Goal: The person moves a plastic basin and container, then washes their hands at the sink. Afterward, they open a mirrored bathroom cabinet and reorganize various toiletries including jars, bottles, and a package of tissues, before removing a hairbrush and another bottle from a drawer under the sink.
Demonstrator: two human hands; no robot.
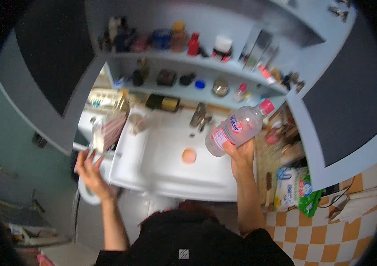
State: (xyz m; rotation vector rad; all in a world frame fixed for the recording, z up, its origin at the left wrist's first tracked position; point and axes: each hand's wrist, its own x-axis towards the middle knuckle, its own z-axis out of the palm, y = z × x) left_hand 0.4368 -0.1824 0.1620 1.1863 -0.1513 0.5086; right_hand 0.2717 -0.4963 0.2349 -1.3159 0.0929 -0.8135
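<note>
My right hand [241, 156] is closed around the lower part of a clear plastic bottle [236, 131] with a pink cap and a printed label. The bottle is tilted over the right side of a white washbasin [168, 186], its cap pointing up and to the right. My left hand [92, 169] is left of the basin with its fingers spread, just below a plastic pack with pink and white stripes [110, 131]; whether the fingers touch it is unclear. A round pinkish-orange thing [189, 155] lies in the basin, below the metal faucet [199, 114].
Cabinet shelves [188, 93] with several bottles and jars run behind the basin, between open cabinet doors [344, 96]. A countertop [263, 153] with blurred items lies to the right, beside white and green plastic packs [290, 186]. A toilet [88, 193] stands at lower left.
</note>
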